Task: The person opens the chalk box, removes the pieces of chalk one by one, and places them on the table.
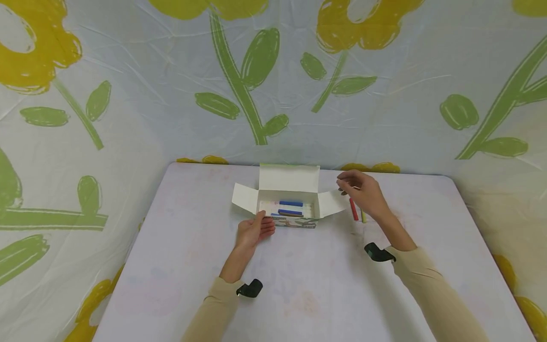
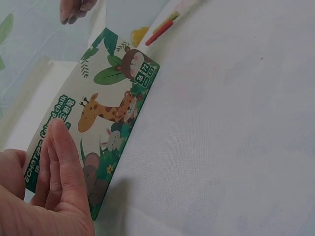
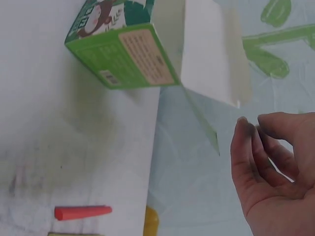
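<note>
Fingers (image 3: 240, 152) of the right hand (image 1: 363, 192) bend loosely together, thumb tip close to them, with nothing visible between; they hover near the right white cardboard flap (image 1: 331, 203). Straight and side by side, the left hand (image 1: 252, 232)'s fingers lie against the front of an open, animal-printed cardboard chalk box (image 2: 106, 118); whether its thumb hooks the rim, I cannot tell. Inside the box, slim blue chalk sticks (image 1: 291, 204) lie crosswise among paler ones. Right of it, on the whitish cloth-covered tabletop (image 1: 325, 280), rest a red tapered chalk stick (image 1: 353, 209) and a thin yellow-green chalk stick (image 1: 363, 217).

The step in hand looks like handling chalk one stick at a time while the box is steadied. Best keep the left palm's pressure light, so the thin wall doesn't buckle, pinch each stick near its middle, and clear the flap's corner.
</note>
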`<state>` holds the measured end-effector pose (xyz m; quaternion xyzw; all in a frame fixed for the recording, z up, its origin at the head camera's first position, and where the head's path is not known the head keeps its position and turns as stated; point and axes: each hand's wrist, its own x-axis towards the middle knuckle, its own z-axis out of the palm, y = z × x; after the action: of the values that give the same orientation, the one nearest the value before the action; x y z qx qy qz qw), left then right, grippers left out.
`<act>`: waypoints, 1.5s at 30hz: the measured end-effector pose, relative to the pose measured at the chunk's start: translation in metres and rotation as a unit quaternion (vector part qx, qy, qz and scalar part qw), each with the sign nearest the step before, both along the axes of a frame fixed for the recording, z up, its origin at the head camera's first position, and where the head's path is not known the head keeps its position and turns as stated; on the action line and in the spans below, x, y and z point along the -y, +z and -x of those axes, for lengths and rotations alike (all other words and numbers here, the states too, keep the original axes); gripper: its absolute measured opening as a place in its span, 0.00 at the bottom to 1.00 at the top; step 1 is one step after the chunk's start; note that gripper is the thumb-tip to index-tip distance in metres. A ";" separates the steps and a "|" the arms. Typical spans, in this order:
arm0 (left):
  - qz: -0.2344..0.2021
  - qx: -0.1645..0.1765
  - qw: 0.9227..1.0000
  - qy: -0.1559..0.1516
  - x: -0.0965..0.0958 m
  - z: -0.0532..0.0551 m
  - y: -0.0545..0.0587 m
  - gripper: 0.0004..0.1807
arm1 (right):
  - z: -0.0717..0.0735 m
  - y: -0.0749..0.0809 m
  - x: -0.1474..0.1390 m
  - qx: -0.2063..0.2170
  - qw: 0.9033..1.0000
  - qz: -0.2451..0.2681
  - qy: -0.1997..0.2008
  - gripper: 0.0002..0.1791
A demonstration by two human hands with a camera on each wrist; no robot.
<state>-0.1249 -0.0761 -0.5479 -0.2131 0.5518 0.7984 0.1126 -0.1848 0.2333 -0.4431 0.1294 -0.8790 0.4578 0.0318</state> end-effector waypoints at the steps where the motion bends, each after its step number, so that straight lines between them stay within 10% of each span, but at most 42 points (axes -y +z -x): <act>1: -0.001 -0.001 1.000 0.000 0.000 0.000 0.000 0.22 | 0.001 0.000 0.003 0.000 1.000 0.003 0.006 0.14; 26: -0.009 0.000 1.000 0.002 0.001 0.001 -0.001 0.23 | 0.009 -0.035 0.072 0.025 0.991 -0.028 0.130 0.11; 45: -0.003 0.000 1.000 0.008 0.000 -0.001 0.002 0.22 | 0.018 -0.059 0.107 0.017 0.961 -0.123 0.246 0.08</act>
<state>-0.1243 -0.0757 -0.5464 -0.2176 0.5476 0.8008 0.1069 -0.2024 0.1260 -0.5024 0.3369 -0.8699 0.3419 -0.1135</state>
